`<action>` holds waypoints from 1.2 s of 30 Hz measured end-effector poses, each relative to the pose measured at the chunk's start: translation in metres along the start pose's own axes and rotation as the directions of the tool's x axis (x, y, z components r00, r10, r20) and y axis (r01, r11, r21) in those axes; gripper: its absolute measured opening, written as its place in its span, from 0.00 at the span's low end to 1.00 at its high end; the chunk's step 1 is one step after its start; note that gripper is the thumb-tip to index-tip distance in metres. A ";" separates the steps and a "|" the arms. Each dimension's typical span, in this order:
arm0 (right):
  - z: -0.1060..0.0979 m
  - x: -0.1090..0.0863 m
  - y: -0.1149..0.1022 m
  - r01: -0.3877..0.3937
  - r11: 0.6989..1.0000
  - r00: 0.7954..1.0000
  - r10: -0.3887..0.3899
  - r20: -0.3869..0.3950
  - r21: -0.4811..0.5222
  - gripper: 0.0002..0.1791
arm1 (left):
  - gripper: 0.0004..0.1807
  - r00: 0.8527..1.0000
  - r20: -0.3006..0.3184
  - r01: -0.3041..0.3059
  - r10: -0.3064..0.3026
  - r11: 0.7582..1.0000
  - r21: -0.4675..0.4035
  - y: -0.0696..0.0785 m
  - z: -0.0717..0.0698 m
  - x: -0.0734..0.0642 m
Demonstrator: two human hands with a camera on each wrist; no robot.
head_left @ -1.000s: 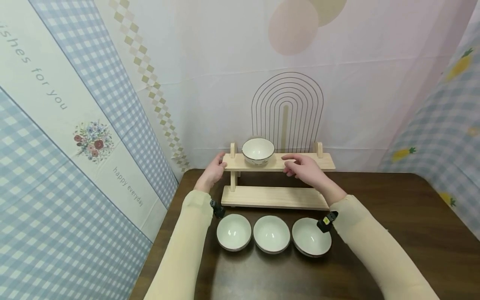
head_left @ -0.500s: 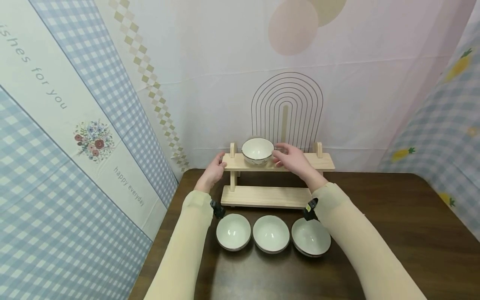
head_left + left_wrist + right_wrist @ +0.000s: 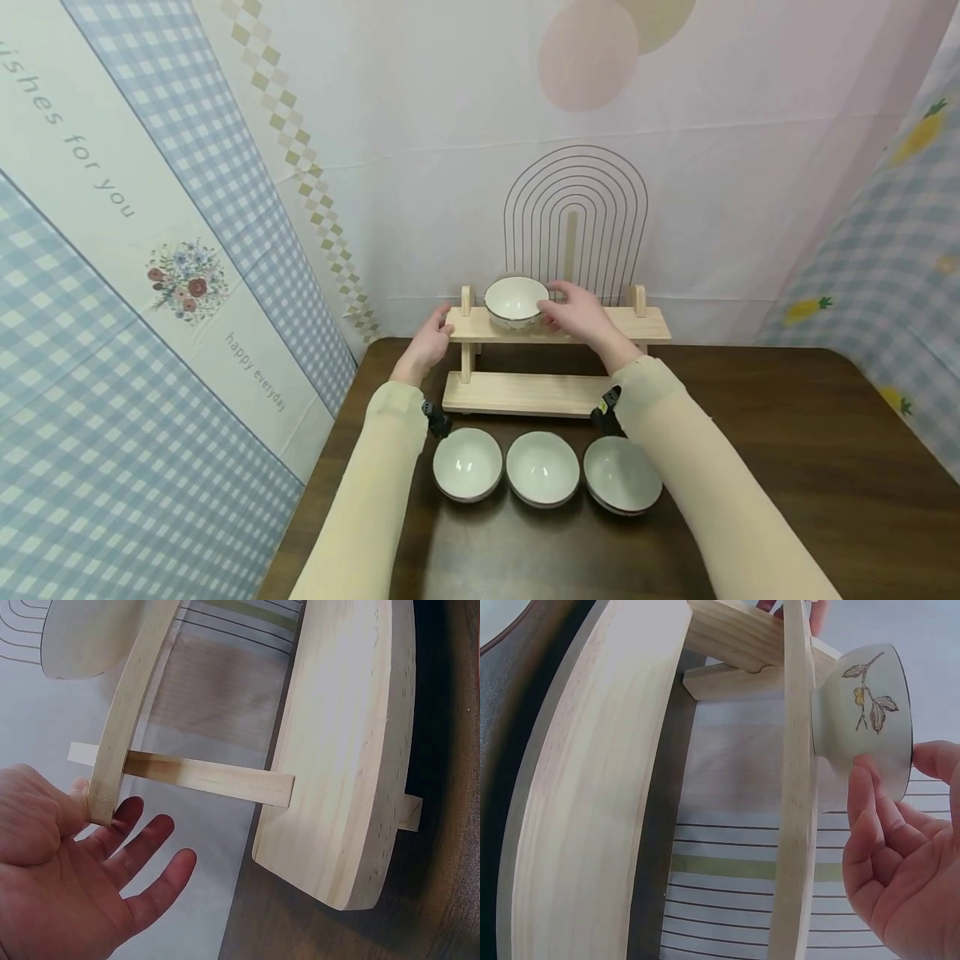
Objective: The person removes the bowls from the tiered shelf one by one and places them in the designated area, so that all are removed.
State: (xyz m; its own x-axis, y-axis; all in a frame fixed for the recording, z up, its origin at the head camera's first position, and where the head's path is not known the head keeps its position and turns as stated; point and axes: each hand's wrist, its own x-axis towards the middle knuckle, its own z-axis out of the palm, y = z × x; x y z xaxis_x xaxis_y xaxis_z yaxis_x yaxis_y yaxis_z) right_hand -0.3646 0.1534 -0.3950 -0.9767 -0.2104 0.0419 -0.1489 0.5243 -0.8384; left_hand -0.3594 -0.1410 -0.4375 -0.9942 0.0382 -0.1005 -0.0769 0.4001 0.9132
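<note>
A two-tier wooden shelf (image 3: pixel 651 325) stands at the back of the table. On its upper board, left of the middle, sits a white bowl (image 3: pixel 514 297) with a dark rim. My right hand (image 3: pixel 579 317) holds this bowl by its right side. In the right wrist view, the thumb is at the rim and the fingers lie against the outer wall, below a printed leafy sprig (image 3: pixel 870 694). My left hand (image 3: pixel 429 337) grips the left end of the upper board, its thumb on one face and the other fingers spread below, as the left wrist view shows.
Three white bowls, left (image 3: pixel 468 465), middle (image 3: pixel 543 469) and right (image 3: pixel 622 475), stand in a row in front of the shelf. The lower board (image 3: pixel 528 392) lies bare under the upper one. A printed cloth (image 3: pixel 420 208) hangs close behind.
My right hand has moved left along the upper board and taken hold of the bowl's right side. The left hand and the bowls have stayed in place.
</note>
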 end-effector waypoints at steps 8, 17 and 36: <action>0.000 0.008 0.000 0.006 0.999 1.000 -0.006 0.021 0.037 0.38 | 0.31 1.000 -0.016 0.001 -0.001 1.000 -0.002 0.001 0.003 0.004; 0.003 0.009 0.003 -0.001 0.994 0.999 -0.003 0.037 0.110 0.37 | 0.32 1.000 -0.016 0.004 -0.004 1.000 0.002 0.002 0.003 0.005; 0.019 -0.008 0.000 -0.037 0.973 0.999 0.038 -0.001 0.229 0.38 | 0.32 1.000 0.009 0.000 0.000 1.000 0.007 -0.002 -0.003 -0.003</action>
State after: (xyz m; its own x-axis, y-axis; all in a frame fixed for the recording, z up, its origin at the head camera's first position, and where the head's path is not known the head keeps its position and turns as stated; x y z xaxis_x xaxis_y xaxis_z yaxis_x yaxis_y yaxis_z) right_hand -0.3542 0.1395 -0.4051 -0.9819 -0.1893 0.0108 -0.0736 0.3283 -0.9417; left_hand -0.3569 -0.1447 -0.4379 -0.9935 0.0464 -0.1036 -0.0760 0.4064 0.9106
